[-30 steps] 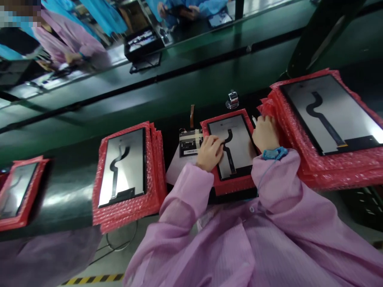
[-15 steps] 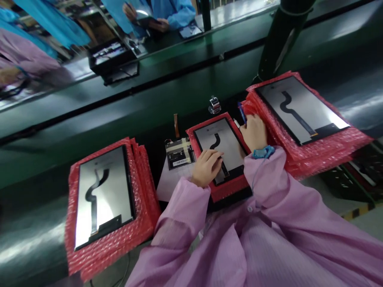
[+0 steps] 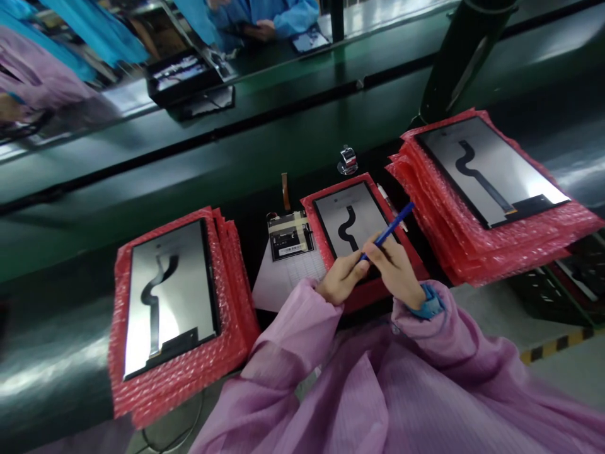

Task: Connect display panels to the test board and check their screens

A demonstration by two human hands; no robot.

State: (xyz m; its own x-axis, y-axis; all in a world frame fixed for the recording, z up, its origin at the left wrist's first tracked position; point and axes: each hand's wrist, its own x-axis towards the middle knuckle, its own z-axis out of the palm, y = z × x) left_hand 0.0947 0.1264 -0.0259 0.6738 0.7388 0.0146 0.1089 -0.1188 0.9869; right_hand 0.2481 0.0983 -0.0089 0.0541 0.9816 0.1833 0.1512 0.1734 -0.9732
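Observation:
My right hand grips a blue pen that slants up to the right. At the pen's lower end are the closed fingers of my left hand, pinching that end. Both hands meet over the lower part of a display panel, whose dark curved flex cable lies on its grey back. Under the panel is a red bubble-wrap sheet. Just right of the panel lies a white pen. My hands hide the panel's bottom edge.
Stacks of red bubble wrap topped by panels stand left and right. A small circuit part sits on white paper. Behind are a shiny metal object and a dark green post. Co-workers occupy the far side.
My right hand has picked up the blue pen beside the right stack and brought it left over the panel. My left hand has moved down slightly and closed at the pen's lower end.

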